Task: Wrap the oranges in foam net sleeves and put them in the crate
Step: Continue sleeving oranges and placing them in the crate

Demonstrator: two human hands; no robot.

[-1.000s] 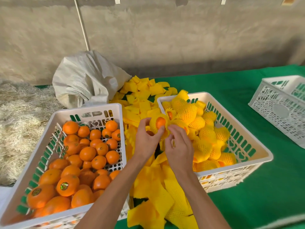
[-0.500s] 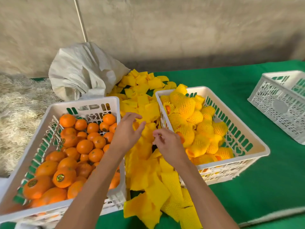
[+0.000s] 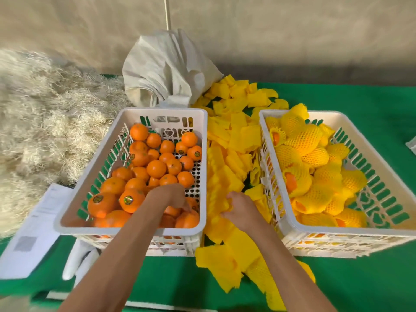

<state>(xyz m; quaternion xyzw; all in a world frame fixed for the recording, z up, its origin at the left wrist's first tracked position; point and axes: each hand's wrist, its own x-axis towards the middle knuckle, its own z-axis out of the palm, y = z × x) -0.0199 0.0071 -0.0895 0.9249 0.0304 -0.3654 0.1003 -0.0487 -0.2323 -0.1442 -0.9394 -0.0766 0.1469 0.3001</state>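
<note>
Your left hand (image 3: 167, 198) reaches into the near end of the left crate (image 3: 203, 167), fingers curled down onto the bare oranges (image 3: 155, 168); whether it has one gripped is hard to tell. Your right hand (image 3: 242, 209) pinches a yellow foam net sleeve (image 3: 217, 199) from the loose pile of sleeves (image 3: 234, 136) lying between the two crates. Wrapped oranges (image 3: 308, 140) fill the right crate (image 3: 262, 122). Far left: a white sack (image 3: 166, 68), straw (image 3: 45, 113).

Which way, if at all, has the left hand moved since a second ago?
Yes. The left hand has moved left, from the foam sleeve pile into the crate of bare oranges.
</note>
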